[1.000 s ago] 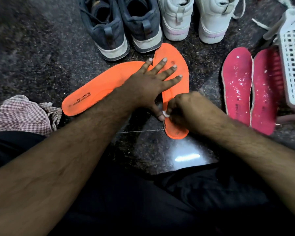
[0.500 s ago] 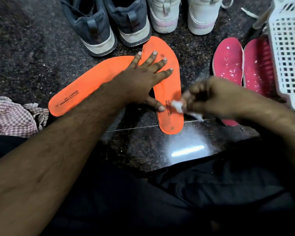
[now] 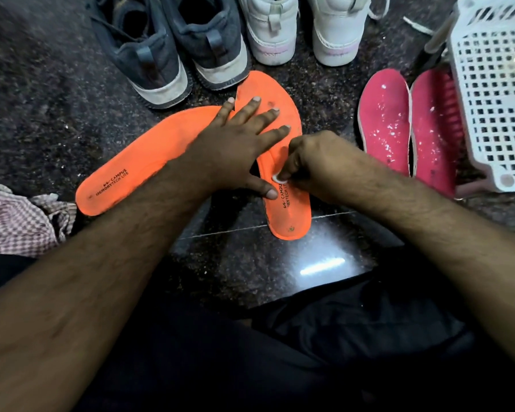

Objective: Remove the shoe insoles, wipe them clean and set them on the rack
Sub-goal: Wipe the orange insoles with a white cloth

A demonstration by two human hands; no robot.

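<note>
Orange insoles lie crossed at their toes on the dark stone floor before me. My left hand (image 3: 238,153) is spread flat, pressing on both where they overlap. My right hand (image 3: 312,162) pinches a small white wipe (image 3: 277,178) against the right orange insole (image 3: 283,162). The left orange insole (image 3: 143,165) stretches toward a checked cloth (image 3: 15,218). Two pink insoles (image 3: 411,123) lie right, touching the white rack (image 3: 497,93). Grey shoes (image 3: 167,46) and white shoes (image 3: 301,28) stand far.
</note>
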